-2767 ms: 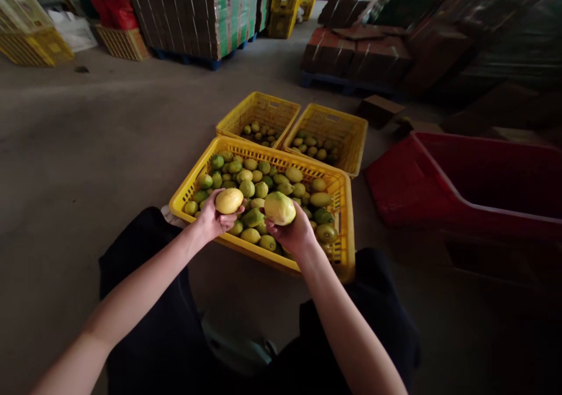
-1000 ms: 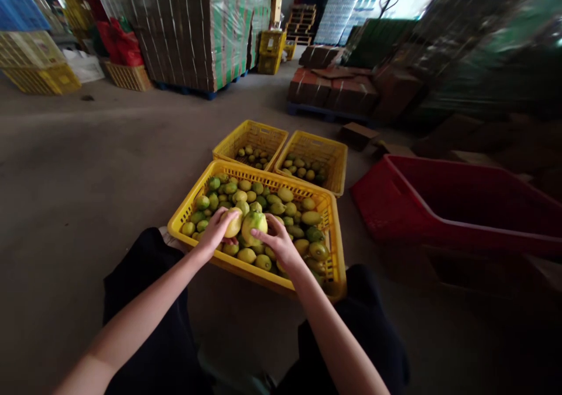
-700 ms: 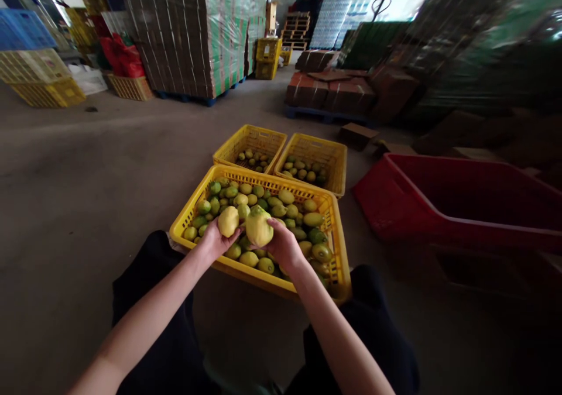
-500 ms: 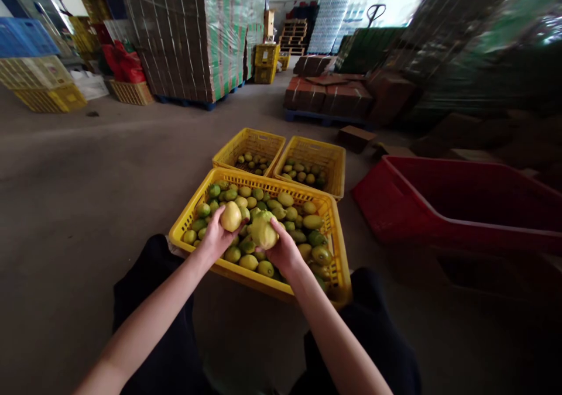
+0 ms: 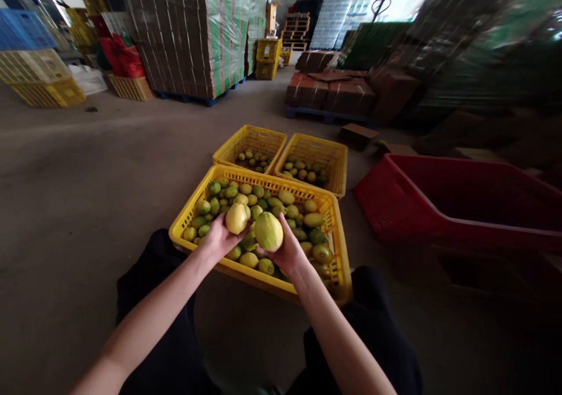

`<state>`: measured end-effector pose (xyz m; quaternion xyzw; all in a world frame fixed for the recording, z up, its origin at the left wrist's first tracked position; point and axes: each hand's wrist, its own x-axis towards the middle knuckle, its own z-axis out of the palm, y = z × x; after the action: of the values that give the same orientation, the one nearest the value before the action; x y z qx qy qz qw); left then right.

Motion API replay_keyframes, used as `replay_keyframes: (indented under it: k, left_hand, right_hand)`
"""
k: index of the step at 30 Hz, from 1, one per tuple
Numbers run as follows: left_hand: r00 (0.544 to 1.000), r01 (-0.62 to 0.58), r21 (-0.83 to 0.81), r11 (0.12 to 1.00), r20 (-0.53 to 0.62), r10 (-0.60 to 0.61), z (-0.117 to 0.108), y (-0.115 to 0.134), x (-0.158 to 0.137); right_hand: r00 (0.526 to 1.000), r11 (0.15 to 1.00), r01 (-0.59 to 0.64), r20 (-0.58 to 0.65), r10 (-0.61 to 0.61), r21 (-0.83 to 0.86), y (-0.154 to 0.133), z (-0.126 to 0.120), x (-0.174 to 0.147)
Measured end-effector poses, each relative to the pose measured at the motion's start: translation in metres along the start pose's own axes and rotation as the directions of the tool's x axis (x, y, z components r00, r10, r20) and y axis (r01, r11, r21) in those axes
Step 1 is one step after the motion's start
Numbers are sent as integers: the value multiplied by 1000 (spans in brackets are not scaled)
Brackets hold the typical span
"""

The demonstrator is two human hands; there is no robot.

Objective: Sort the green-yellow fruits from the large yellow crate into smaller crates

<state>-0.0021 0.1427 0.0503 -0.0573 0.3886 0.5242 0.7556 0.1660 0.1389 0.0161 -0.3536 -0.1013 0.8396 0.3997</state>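
Note:
In my left hand (image 5: 220,237) I hold a pale yellow lemon (image 5: 236,218), its fingers wrapped round the underside. My right hand (image 5: 287,251) grips a larger yellow-green lemon (image 5: 268,232), with the thumb along its right side. Both fruits are side by side, a small gap between them, above a yellow plastic crate (image 5: 337,248). Many green and yellow lemons lie in this crate, such as a yellow-green one (image 5: 322,253) near its right wall. My hands and the held fruit hide part of the middle.
Beyond the near crate stand two more yellow crates, the left one (image 5: 219,149) and the right one (image 5: 338,164), each with several lemons. A red tub (image 5: 386,208) is at the right. Wrapped stacks of boxes (image 5: 175,38) and a pallet of flat cartons (image 5: 329,93) stand farther back.
The lemon in my right hand has turned, so a smoother side now faces me. The left lemon has shifted slightly right and down, still held.

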Motion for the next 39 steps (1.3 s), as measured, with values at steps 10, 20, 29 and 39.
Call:
replay_keyframes:
  k: [10, 20, 29, 39]
  left_hand:
    - [988, 130, 122, 984, 71, -139, -13, -1, -1]
    - [970, 83, 392, 916, 181, -165, -25, -6, 8]
    - [762, -644, 543, 539, 517, 390, -29, 12, 0]
    - [625, -780, 554, 292, 665, 409, -23, 20, -19]
  right_hand:
    - [994, 996, 87, -66, -85, 30, 1, 14, -13]
    - [984, 999, -8, -180, 16, 46, 10, 7, 2]
    - [794, 708, 529, -21, -607, -468, 18, 2, 2]
    - [496, 337, 793, 216, -841, -508, 14, 13, -13]
